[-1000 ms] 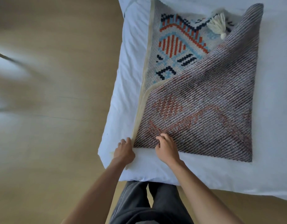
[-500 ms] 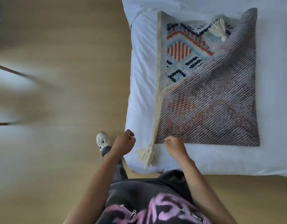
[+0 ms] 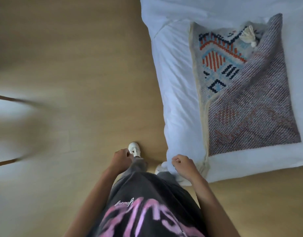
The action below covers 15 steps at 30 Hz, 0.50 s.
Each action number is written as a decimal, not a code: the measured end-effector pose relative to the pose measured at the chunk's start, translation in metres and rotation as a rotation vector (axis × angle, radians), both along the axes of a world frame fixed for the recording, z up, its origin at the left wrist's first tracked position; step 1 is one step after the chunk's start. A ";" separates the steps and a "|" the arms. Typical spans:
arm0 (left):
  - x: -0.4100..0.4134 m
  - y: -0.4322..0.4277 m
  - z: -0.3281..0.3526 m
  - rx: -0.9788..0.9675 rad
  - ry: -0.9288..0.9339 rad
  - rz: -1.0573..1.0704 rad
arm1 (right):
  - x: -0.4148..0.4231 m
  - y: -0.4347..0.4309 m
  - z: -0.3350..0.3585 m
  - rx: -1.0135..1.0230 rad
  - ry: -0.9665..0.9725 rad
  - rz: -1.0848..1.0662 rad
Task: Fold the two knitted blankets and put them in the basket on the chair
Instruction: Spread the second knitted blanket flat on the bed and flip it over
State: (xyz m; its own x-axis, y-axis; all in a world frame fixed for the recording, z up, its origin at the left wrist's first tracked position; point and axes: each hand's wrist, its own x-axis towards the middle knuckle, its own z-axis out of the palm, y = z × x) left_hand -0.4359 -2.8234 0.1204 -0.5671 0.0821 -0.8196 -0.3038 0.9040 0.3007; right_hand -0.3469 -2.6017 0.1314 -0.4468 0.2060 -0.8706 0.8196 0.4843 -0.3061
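A knitted blanket (image 3: 249,108) lies partly folded on the white bed (image 3: 178,82). Its patterned face with orange, blue and black shapes shows at the upper left, and the greyish back is folded over the rest. A cream tassel (image 3: 248,35) rests near its top, and the cream edge hangs over the bed's near corner. My left hand (image 3: 122,159) hangs over the floor, fingers loosely curled and holding nothing. My right hand (image 3: 182,164) is at the bed's near corner, just left of the blanket's edge, also loosely curled and holding nothing. Neither a second blanket, a basket nor a chair is in view.
Wooden floor (image 3: 79,65) fills the left half of the view. My white shoes (image 3: 134,148) stand on it beside the bed's corner. Blurred thin brown lines (image 3: 10,100) cross a pale patch at the far left.
Both hands have let go of the blanket's near edge and drawn back. The view has swung left, so the bed and blanket now sit further right.
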 end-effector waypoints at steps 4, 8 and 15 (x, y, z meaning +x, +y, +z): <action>-0.043 -0.013 0.008 0.024 -0.007 -0.064 | -0.037 -0.021 0.006 0.031 0.076 -0.064; -0.102 -0.004 0.014 0.054 0.006 -0.158 | -0.072 -0.020 0.010 0.062 0.111 -0.154; -0.208 0.050 0.010 0.086 0.081 -0.269 | -0.149 0.021 -0.001 0.058 0.144 -0.296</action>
